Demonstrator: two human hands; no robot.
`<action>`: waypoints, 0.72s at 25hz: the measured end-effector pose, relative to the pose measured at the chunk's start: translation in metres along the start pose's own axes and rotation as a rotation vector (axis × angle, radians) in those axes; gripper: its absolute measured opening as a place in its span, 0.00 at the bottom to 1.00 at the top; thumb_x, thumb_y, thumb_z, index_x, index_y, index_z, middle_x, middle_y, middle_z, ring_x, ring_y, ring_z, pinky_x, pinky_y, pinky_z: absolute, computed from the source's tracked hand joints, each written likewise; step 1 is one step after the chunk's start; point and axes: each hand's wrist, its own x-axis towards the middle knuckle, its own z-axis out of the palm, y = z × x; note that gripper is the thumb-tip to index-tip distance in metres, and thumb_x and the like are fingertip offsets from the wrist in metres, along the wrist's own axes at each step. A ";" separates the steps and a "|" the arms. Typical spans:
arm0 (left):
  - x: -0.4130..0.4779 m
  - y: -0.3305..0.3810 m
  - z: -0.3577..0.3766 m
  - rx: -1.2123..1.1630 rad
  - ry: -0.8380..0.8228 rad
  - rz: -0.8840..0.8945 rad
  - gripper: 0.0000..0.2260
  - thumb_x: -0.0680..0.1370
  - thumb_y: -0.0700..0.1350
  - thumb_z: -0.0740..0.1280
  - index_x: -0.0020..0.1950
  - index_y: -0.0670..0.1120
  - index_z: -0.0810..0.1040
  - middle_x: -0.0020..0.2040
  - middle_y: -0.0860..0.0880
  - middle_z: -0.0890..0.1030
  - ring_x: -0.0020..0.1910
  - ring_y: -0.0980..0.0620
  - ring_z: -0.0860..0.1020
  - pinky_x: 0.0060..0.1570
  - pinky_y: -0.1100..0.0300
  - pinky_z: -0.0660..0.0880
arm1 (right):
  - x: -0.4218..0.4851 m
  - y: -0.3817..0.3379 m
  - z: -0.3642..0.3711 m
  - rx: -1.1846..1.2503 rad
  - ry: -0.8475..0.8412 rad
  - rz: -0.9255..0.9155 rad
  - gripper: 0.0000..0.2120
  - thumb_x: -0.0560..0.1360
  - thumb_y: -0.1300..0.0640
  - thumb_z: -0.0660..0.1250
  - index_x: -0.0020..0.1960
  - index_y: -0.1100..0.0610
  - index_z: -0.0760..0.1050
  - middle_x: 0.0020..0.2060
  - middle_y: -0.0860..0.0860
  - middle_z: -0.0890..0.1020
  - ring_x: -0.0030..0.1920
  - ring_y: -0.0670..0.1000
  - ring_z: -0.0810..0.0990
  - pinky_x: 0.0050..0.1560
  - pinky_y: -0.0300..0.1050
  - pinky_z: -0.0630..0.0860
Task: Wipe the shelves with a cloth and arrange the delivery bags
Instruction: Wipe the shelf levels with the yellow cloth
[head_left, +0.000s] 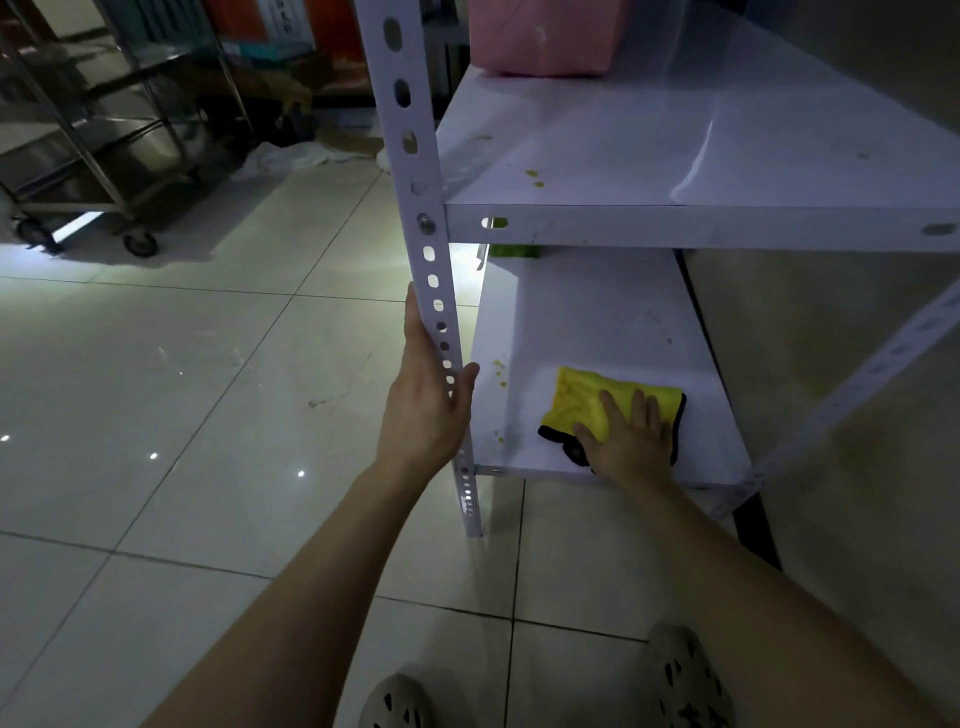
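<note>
**A:** Grey perforated clogs (685, 680) are standing just short of the rack. What is the right hand (631, 441) doing?

**B:** Its grip is lying apart, fingers flat. It's pressing the yellow black-edged microfibre cloth (587, 400) onto the lower white shelf (597, 322), near the front edge.

**A:** And the left hand (428, 395)?

**B:** Fingers straight, bracing the white perforated metal post (415, 156). Yellowish specks (500, 366) are sitting left of the cloth, so a short stroke risks missing or smearing them.
</note>
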 end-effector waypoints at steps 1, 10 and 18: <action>0.000 0.001 0.001 -0.002 0.000 0.014 0.46 0.85 0.46 0.70 0.88 0.58 0.37 0.82 0.55 0.71 0.66 0.47 0.83 0.59 0.45 0.83 | -0.003 0.002 0.007 -0.006 0.039 0.002 0.36 0.82 0.33 0.62 0.86 0.44 0.58 0.86 0.58 0.52 0.85 0.61 0.49 0.82 0.62 0.50; 0.004 0.000 -0.013 0.100 -0.037 0.209 0.61 0.80 0.38 0.77 0.80 0.76 0.30 0.83 0.44 0.68 0.65 0.40 0.84 0.56 0.35 0.84 | 0.037 -0.015 0.019 -0.035 -0.017 -0.044 0.32 0.85 0.38 0.59 0.86 0.41 0.54 0.86 0.57 0.48 0.85 0.62 0.44 0.82 0.66 0.45; 0.003 -0.005 -0.014 0.179 0.003 0.251 0.62 0.79 0.43 0.79 0.80 0.73 0.28 0.84 0.45 0.68 0.66 0.39 0.84 0.57 0.39 0.86 | 0.135 -0.130 0.032 -0.071 -0.245 -0.297 0.28 0.88 0.43 0.50 0.86 0.37 0.46 0.87 0.52 0.42 0.84 0.65 0.36 0.80 0.73 0.38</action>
